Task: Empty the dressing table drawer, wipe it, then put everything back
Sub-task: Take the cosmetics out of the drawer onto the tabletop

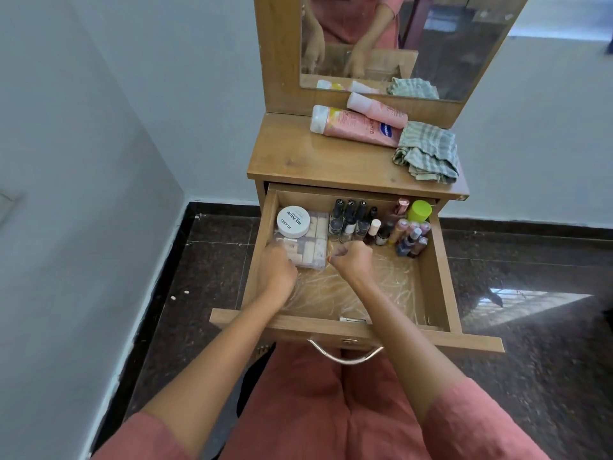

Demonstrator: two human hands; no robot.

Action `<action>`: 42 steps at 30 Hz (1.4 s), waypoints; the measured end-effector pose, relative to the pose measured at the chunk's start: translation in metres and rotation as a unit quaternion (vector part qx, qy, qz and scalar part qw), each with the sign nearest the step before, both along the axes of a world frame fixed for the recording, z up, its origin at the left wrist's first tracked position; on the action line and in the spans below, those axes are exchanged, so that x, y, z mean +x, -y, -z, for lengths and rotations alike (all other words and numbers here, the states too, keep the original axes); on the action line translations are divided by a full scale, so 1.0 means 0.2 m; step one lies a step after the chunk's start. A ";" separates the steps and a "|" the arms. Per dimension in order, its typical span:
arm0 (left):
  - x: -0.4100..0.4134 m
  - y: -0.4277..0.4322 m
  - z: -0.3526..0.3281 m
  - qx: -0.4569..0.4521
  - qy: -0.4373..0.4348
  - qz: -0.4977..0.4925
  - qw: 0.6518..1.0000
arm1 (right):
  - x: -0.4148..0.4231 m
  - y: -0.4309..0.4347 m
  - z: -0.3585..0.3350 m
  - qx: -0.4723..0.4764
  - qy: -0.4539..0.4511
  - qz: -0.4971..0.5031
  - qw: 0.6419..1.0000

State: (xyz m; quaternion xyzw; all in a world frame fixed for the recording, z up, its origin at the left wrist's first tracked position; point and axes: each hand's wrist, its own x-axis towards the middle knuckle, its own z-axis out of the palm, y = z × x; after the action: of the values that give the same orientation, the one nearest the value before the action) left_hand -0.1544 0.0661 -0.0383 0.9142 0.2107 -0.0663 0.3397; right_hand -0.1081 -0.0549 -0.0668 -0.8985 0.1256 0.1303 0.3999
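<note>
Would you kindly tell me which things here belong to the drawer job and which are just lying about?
Job: drawer, clear box, white tub, nail polish bottles, green-capped bottle, checked cloth, pink lotion bottles.
Lying about: mirror, white scraps on the floor.

drawer (442, 267) open | left hand (277, 270) on clear box (313, 239); right hand (351, 260) curled beside nail polish bottles (348, 220)

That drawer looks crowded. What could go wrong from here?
The white jar sits on top of the clear box by the left hand; tilting the box could send it sliding off. The right hand is close to the upright nail polish bottles, so a knock might topple several.
</note>
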 end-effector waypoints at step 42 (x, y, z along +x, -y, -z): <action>0.01 -0.04 0.01 0.217 -0.118 0.245 0.937 | 0.00 -0.10 0.06 -0.047 -0.091 -0.008 0.995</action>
State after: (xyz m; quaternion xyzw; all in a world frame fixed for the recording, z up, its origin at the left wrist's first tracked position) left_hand -0.1530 0.0746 -0.0406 0.9746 0.0277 -0.2077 0.0785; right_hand -0.1086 -0.0350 -0.0782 -0.9014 0.1607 0.2090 0.3435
